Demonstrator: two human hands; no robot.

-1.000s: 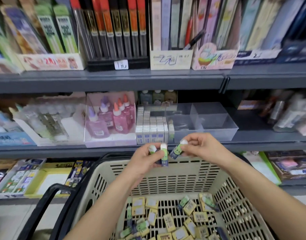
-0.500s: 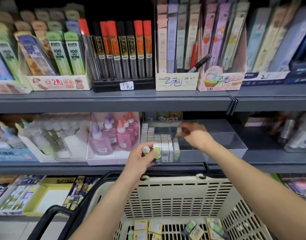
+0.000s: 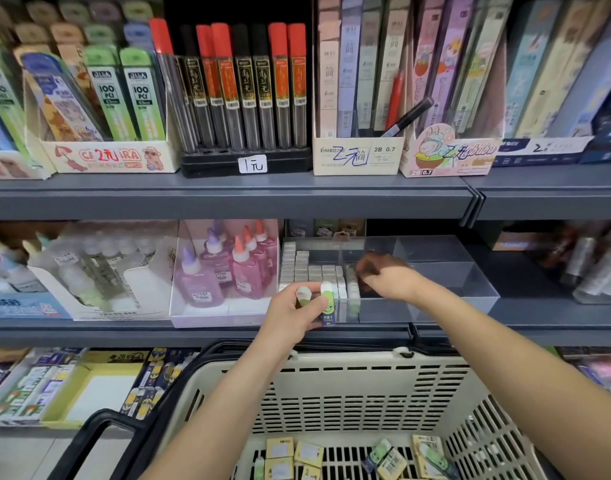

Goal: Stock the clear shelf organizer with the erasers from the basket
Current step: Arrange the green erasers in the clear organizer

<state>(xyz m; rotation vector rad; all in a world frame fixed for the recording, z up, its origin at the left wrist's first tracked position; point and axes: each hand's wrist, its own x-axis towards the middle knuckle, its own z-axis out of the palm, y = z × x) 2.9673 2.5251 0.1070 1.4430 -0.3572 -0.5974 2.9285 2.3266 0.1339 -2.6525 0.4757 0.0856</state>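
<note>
While the left grip (image 3: pixel 290 320) hangs just in front of the clear shelf organizer (image 3: pixel 470 292), above the far rim of the basket (image 3: pixel 366 375), I see it clenched around two erasers (image 3: pixel 327 303). They stand upright side by side between thumb and fingers, white ends up. The nearer one shows a green sleeve with a dark band at the bottom.

The right grip (image 3: pixel 387 278) is reached over the organizer's front wall into the second compartment from the left. Its fingers (image 3: pixel 366 268) curl down at the top of a short row of erasers (image 3: pixel 353 292) that stands against the divider. That spot is shadowed and blurred, so I cannot tell whether the fingers are grasping an eraser or only touching the row.

The organizer sits on the middle shelf (image 3: pixel 228 334), just beside a tray of pink glue bottles (image 3: pixel 241 268) on its left. Its leftmost compartment holds packed rows of upright erasers (image 3: pixel 311 271). The compartments to the right of my right grip look see-through to the shelf.

Low in the view, more loose erasers (image 3: pixel 307 452) in yellow and green wrappers lie scattered flat on the basket's slotted bottom. The basket's black handle (image 3: pixel 100 434) lies folded down at the left.
</note>
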